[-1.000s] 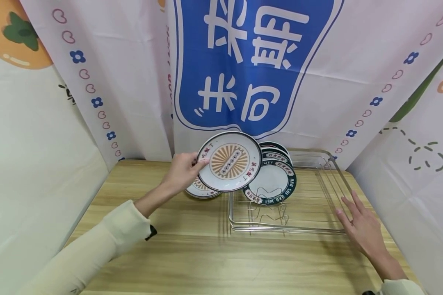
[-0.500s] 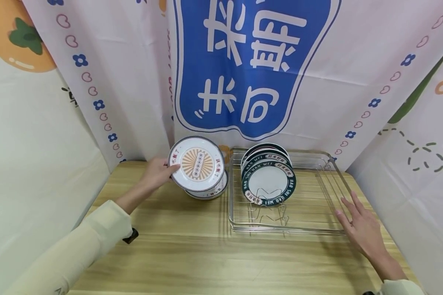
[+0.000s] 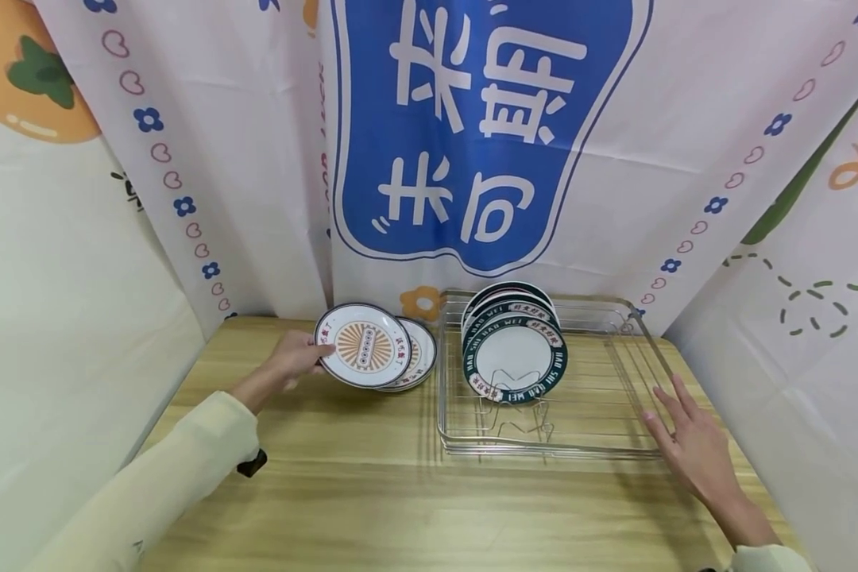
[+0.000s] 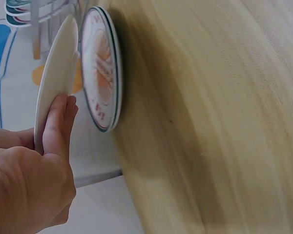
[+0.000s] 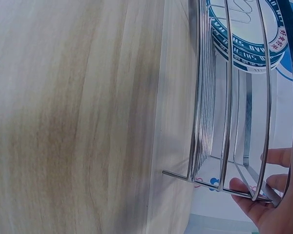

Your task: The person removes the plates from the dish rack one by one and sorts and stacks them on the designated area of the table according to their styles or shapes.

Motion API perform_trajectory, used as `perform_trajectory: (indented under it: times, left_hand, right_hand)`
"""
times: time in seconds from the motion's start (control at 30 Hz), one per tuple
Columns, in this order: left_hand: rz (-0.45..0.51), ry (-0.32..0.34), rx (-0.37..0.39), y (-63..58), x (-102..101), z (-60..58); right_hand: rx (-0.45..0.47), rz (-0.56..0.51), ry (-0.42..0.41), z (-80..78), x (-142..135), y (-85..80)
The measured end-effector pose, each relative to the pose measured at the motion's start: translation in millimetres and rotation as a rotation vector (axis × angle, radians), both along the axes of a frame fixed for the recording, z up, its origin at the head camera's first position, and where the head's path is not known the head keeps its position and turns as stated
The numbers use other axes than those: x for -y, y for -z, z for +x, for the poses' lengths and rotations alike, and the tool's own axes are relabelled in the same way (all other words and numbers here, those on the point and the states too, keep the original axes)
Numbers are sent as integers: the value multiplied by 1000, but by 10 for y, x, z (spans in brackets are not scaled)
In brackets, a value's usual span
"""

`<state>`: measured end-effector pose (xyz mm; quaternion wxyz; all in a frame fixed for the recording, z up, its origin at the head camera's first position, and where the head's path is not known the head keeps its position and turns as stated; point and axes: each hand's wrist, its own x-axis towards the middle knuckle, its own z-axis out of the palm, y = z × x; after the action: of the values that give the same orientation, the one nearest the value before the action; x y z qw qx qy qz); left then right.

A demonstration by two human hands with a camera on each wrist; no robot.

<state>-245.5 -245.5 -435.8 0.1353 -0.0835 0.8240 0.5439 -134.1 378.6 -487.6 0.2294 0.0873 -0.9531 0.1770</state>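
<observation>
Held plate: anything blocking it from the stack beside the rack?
Nothing visible. The left hand holds the plate above the stacked plates; the left wrist view shows an open gap between them. The wire rack stands right of both.

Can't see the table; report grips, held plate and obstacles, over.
Left grip pinching sunburst plate. Right grip on right side of wire rack. Matching plates between sunburst plate and rack. Green-rimmed plates standing in rack.
</observation>
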Motion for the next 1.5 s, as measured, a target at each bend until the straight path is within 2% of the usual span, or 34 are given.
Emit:
perform_trajectory:
  times: [0.23, 0.57, 0.73, 0.9, 1.1, 1.2, 1.37, 1.5]
  left_hand:
    - [39, 20, 35, 117, -79, -55]
    - [63, -8, 66, 273, -175, -122]
    - [19, -16, 73, 320, -202, -149]
    - [50, -15, 89, 345, -242, -185]
    - [68, 34, 122, 373, -268, -202]
    - [6, 76, 90, 418, -281, -208]
    - [-233, 158, 23, 520, -312, -269]
    - [-399, 216, -24, 519, -337, -279]
  right_hand:
    - [24, -14, 4, -8, -5, -13]
    - [22, -13, 4, 2, -8, 17]
    - [20, -12, 7, 6, -12, 28]
    - [18, -7, 11, -6, -22, 25]
    - [7, -7, 5, -20, -23, 27]
    - [6, -8, 4, -22, -16, 24]
    - [20, -8, 10, -9, -15, 16]
    - [24, -11, 14, -10, -14, 15]
